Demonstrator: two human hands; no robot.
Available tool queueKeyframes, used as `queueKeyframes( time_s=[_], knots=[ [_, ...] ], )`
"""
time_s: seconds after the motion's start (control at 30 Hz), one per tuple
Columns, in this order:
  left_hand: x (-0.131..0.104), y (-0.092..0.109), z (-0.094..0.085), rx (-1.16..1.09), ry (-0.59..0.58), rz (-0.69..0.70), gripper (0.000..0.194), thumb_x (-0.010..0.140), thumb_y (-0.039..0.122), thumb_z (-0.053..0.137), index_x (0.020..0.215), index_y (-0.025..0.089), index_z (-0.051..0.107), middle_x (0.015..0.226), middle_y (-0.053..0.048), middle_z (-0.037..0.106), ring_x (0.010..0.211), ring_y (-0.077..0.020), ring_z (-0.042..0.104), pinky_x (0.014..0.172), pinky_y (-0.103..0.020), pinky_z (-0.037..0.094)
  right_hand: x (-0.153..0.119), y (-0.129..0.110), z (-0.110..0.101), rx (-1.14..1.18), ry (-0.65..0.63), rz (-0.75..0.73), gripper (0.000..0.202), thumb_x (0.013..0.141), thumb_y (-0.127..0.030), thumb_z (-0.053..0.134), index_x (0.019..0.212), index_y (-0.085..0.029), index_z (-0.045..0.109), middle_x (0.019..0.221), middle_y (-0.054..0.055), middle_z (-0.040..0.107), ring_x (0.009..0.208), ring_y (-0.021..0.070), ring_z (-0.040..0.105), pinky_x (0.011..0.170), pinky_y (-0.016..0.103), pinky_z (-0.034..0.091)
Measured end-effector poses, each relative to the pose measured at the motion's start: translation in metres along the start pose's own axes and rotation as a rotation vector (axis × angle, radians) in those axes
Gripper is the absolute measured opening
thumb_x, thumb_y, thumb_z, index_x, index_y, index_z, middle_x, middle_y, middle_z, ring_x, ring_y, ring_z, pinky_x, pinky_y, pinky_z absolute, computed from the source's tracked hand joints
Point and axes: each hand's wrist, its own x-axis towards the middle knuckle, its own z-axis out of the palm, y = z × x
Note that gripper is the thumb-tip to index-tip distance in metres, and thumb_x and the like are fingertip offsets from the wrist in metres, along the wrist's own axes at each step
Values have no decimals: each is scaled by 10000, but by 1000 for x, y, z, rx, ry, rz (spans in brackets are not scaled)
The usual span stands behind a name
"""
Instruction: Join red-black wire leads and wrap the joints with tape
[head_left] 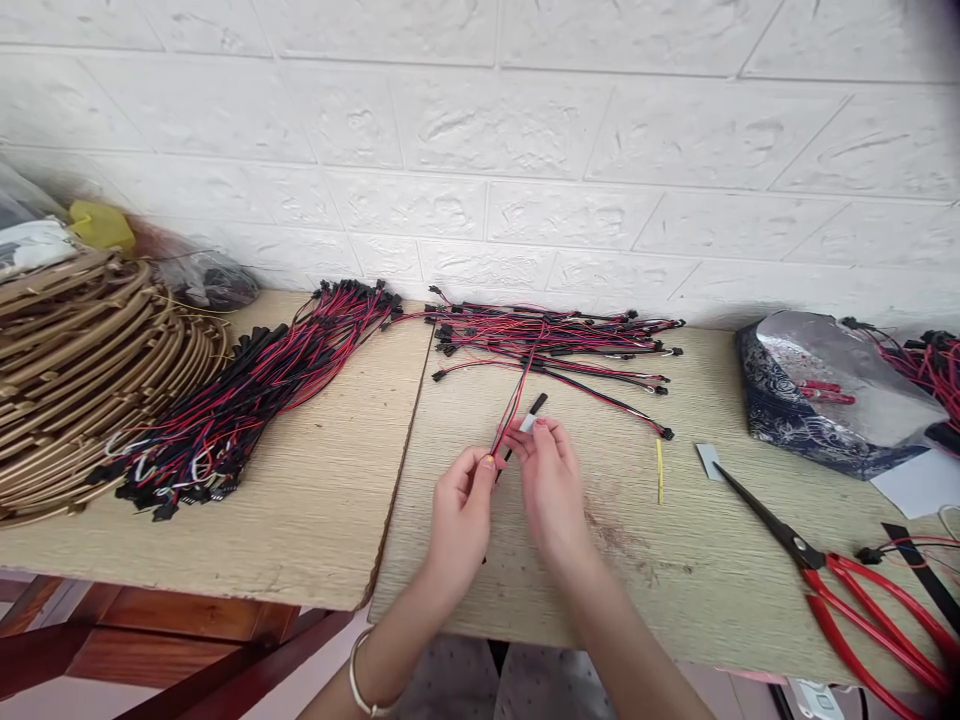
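Near the front middle of the table, my left hand (463, 503) pinches a red and black wire (512, 408) between thumb and fingers. Just to its right, my right hand (550, 483) has its fingers closed on a small pale label (528, 423), beside a black tube end (538, 403) that sticks up past the fingertips. The held wire runs up towards a spread row of red and black wires (555, 333) with black connectors. How the wire and label meet is partly hidden by my fingers.
A large wire bundle (292, 365) and stacked bamboo hoops (90, 370) occupy the left. Rightward are a yellow strip (660, 471), another pale label (707, 462), red-handled scissors (806, 553), a black strip (926, 580) and a patterned bag (795, 435). A white brick wall (525, 130) stands behind.
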Motion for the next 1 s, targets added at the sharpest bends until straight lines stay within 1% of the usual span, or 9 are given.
queueKeyframes(
  time_s=[0.07, 0.13, 0.23, 0.37, 0.6, 0.7, 0.77, 0.87, 1.0],
  knots=[
    [-1, 0, 1, -18, 9, 24, 212, 863, 316, 481, 714, 178, 540, 637, 22, 466, 632, -133, 437, 609, -226, 360, -7, 5, 1, -125, 6, -20, 132, 789, -347, 578, 768, -234, 511, 772, -28, 588, 774, 150, 590, 741, 300, 451],
    [-2, -1, 2, -34, 6, 37, 222, 874, 318, 472, 706, 182, 522, 634, 20, 466, 641, -137, 449, 627, -229, 370, -12, 6, 4, -214, 15, -18, 146, 797, -346, 562, 734, -233, 495, 707, -46, 536, 680, 132, 538, 649, 270, 429],
    [-3, -2, 4, -51, -10, 21, 191, 877, 321, 472, 761, 183, 534, 684, 6, 510, 670, -147, 472, 651, -237, 394, -18, 6, 9, -230, 23, 23, 174, 793, -373, 560, 724, -231, 486, 664, -57, 472, 594, 120, 459, 570, 253, 396],
    [-2, -3, 4, -27, -1, 10, 179, 877, 318, 476, 797, 178, 556, 718, -6, 549, 697, -153, 495, 682, -244, 416, -21, 9, 11, -185, 28, 43, 194, 762, -386, 594, 719, -224, 496, 686, -44, 478, 627, 124, 457, 600, 254, 409],
    [-3, -2, 5, -40, 21, -6, 196, 876, 316, 478, 811, 168, 589, 726, -16, 601, 709, -157, 532, 656, -237, 422, -22, 12, 9, -157, 13, 59, 176, 737, -383, 610, 737, -223, 536, 742, -19, 527, 683, 142, 503, 649, 266, 438],
    [-2, 0, 5, -68, 19, -18, 182, 865, 303, 491, 784, 166, 578, 724, -14, 596, 709, -153, 530, 661, -236, 421, -22, 10, 8, -154, 5, 91, 174, 716, -382, 619, 746, -219, 565, 775, -2, 553, 713, 152, 524, 643, 266, 446],
    [-2, 1, 5, -78, 15, -21, 187, 859, 302, 498, 745, 168, 563, 696, -6, 578, 685, -147, 516, 648, -234, 413, -21, 7, 8, -128, 0, 130, 170, 692, -374, 630, 736, -220, 573, 756, -5, 552, 688, 147, 519, 614, 258, 444],
    [-1, 2, 5, -94, -3, -18, 210, 853, 295, 498, 688, 173, 540, 630, 9, 542, 641, -139, 496, 626, -232, 398, -19, 2, 8, -93, -13, 166, 159, 668, -350, 644, 700, -218, 562, 680, -29, 521, 619, 126, 478, 565, 237, 413],
    [0, 3, 5, -115, -38, -13, 235, 855, 293, 497, 653, 175, 515, 580, 26, 499, 598, -128, 473, 613, -232, 380, -17, 0, 5, -101, -72, 152, 178, 697, -341, 635, 641, -203, 539, 625, -44, 466, 555, 103, 391, 484, 219, 308]
  ],
)
